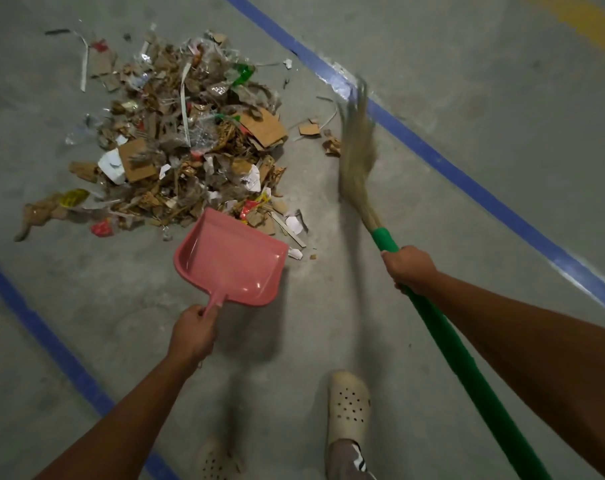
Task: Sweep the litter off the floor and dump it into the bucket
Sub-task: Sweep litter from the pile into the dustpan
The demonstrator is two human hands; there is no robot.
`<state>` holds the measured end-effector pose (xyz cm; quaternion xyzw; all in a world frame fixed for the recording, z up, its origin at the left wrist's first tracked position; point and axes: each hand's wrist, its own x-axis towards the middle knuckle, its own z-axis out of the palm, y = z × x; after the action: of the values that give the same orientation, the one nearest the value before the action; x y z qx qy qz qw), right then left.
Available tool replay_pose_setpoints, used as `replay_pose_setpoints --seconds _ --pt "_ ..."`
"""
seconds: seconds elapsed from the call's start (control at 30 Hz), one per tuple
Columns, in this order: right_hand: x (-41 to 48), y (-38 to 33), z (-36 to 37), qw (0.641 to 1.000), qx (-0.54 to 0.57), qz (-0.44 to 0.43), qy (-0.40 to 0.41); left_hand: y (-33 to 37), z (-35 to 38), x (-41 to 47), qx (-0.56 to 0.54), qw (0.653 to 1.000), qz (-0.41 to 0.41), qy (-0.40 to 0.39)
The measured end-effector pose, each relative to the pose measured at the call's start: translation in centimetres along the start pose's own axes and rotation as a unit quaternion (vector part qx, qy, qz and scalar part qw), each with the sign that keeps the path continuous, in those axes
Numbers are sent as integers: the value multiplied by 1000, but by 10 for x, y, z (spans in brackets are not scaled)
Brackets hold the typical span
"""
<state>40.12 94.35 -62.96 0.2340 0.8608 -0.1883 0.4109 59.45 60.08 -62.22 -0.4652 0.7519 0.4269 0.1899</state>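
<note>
On my feed I see the left hand (193,329), fingers clenched round the handle of the pink plastic dustpan (230,263). The pan's open lip lies at the near edge of the heap of torn cardboard, paper and wrapper litter (190,133) on the grey concrete floor (484,81). The right hand (410,268) grips the green-handled straw broom (358,150). Its bristles (blurred) are just right of the heap, across a blue painted line (432,154). A cream perforated clog (349,405) shows below.

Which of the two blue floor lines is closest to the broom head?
The right-hand blue line, just behind the broom head; the left-hand blue line lies past the pink dustpan.
</note>
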Motion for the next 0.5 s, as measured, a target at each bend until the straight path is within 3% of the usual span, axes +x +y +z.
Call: replay_pose_setpoints --seconds 0.13,0.23,0.37,0.5 --pt "-19 4 12 985 -118 -126 -14 -4 -15 -9 -15 1000 -19 3" --pt "-40 12 17 976 -148 -158 31 -12 -39 -19 -20 999 -26 7" --pt "-52 16 10 983 -96 -131 85 -21 -75 -19 -8 1000 -25 13" --pt "-33 -10 8 994 -43 -79 65 -46 -111 12 2 999 -34 8"
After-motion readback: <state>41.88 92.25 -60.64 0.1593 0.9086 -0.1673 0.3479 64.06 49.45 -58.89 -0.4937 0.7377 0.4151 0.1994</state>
